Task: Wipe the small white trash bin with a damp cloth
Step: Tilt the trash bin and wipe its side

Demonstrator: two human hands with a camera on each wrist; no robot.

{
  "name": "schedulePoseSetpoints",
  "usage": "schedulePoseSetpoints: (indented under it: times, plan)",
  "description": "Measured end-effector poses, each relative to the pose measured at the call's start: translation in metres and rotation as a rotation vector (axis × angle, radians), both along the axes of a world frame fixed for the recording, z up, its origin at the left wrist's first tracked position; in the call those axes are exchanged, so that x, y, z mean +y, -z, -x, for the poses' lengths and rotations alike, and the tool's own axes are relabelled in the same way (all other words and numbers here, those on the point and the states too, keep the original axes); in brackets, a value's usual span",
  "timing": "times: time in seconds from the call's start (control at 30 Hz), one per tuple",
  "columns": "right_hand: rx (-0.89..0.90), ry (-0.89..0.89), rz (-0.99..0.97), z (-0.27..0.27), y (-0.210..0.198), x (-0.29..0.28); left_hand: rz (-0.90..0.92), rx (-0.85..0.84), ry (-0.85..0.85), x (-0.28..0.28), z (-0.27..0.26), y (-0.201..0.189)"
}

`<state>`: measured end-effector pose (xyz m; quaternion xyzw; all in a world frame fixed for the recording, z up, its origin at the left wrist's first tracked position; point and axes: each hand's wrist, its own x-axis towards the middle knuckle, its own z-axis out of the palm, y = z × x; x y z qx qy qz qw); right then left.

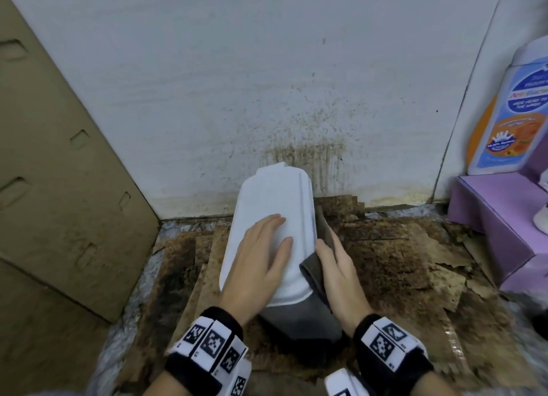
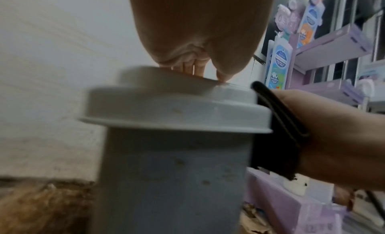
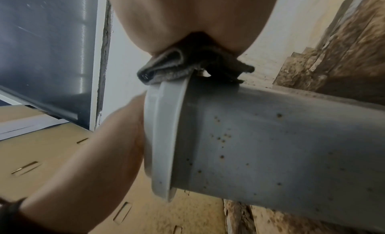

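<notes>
The small white trash bin (image 1: 299,312) stands on the floor against the wall, its grey-white body speckled with brown spots (image 3: 270,147). My left hand (image 1: 267,247) lies flat on its white lid (image 1: 275,194) with the fingers straight; the fingertips (image 2: 193,69) touch the lid's raised top. My right hand (image 1: 332,256) grips a dark grey cloth (image 1: 314,271) and presses it against the lid's right rim. In the right wrist view the cloth (image 3: 166,71) is bunched under the palm, right on the rim's edge (image 3: 164,130).
A brown cardboard box (image 1: 59,173) leans at the left. A purple display stand (image 1: 498,223) with a printed bottle sign (image 1: 510,114) stands at the right. The white wall (image 1: 267,84) behind the bin is stained brown. Stained cardboard sheets (image 1: 400,262) cover the floor.
</notes>
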<state>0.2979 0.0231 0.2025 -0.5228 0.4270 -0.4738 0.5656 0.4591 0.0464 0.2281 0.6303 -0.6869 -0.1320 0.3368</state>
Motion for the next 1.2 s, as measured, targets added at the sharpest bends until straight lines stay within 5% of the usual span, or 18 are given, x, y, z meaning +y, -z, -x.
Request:
schedulePoseSetpoints:
  times: [0.2,0.37,0.6,0.83,1.2]
  plan:
    - [-0.056,-0.091,-0.064,-0.018,0.008,0.003,-0.029,-0.016,-0.075,0.001,-0.014,-0.001]
    - [-0.162,0.011,-0.254,-0.029,0.024,0.0,-0.038,-0.077,-0.108,-0.001,-0.033,0.001]
    - [-0.22,0.095,-0.153,-0.045,0.038,0.015,-0.029,-0.021,-0.1,-0.007,-0.048,0.001]
    - [0.037,-0.09,0.089,-0.068,0.054,0.025,-0.016,-0.035,-0.118,-0.012,-0.045,0.009]
    - [0.319,0.013,0.362,-0.079,0.081,0.023,-0.072,-0.106,-0.092,-0.012,-0.058,0.015]
